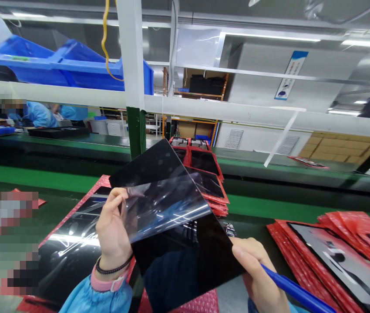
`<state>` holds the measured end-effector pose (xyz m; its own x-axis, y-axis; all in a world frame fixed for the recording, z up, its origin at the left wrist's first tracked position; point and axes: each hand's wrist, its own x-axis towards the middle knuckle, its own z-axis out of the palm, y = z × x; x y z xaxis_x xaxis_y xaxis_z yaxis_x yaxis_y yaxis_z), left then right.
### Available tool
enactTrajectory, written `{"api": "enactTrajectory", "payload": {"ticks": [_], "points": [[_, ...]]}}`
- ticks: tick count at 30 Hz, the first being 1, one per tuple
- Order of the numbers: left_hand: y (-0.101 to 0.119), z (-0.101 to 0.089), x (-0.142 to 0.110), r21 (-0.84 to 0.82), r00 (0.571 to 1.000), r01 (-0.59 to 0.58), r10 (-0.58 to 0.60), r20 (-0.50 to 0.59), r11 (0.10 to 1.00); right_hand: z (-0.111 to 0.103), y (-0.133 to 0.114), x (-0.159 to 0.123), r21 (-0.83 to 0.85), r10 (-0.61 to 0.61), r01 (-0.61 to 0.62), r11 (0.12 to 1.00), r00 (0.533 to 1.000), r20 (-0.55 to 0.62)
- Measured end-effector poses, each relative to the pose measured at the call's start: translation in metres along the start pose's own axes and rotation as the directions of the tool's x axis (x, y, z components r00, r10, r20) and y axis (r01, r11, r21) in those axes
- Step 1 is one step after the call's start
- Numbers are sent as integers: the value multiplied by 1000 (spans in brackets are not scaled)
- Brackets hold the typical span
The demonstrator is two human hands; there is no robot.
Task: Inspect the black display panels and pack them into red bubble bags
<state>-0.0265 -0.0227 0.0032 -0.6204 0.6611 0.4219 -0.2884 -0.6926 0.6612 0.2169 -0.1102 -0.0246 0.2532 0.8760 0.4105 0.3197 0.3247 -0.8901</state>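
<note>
I hold a glossy black panel [185, 261] tilted up over the workbench. My left hand [113, 232] pinches a clear protective film [165, 208] that is lifted partway off the panel's upper face. My right hand [257, 274] grips the panel's lower right corner, and a blue pen-like tool [296, 291] runs along the same fingers. Under the panel lies another black panel [70, 243] on a red bubble bag.
A stack of red bags with black panels [207, 174] sits behind, more red-bagged panels [338, 252] lie at right. A green conveyor [270, 204] crosses the scene. A white and green post [134, 87], blue bins [70, 65] overhead, a co-worker in blue [38, 114] far left.
</note>
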Motion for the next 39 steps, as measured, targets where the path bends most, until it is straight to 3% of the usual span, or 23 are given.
{"api": "enactTrajectory", "payload": {"ticks": [3,7,13,20,25,30,39], "points": [[4,3,-5,20,998,29,-30,58,999,2,-14,3,-34,12,-11,999,999,38],[8,6,-12,80,975,183,-191,111,980,6,-29,11,-22,-29,32,999,992,123],[3,4,-19,39,957,140,-146,252,989,9,-35,15,31,-80,75,997,975,206],[6,7,-19,55,951,168,-176,255,984,13,-30,21,108,-112,76,991,922,371],[4,7,-20,59,952,146,-156,264,988,14,-30,22,139,-173,130,982,912,371],[3,7,-19,45,956,103,-112,272,994,12,-26,23,11,-247,264,964,888,387],[0,5,-20,84,956,87,-107,273,993,10,-22,20,26,-386,390,920,895,223]]}}
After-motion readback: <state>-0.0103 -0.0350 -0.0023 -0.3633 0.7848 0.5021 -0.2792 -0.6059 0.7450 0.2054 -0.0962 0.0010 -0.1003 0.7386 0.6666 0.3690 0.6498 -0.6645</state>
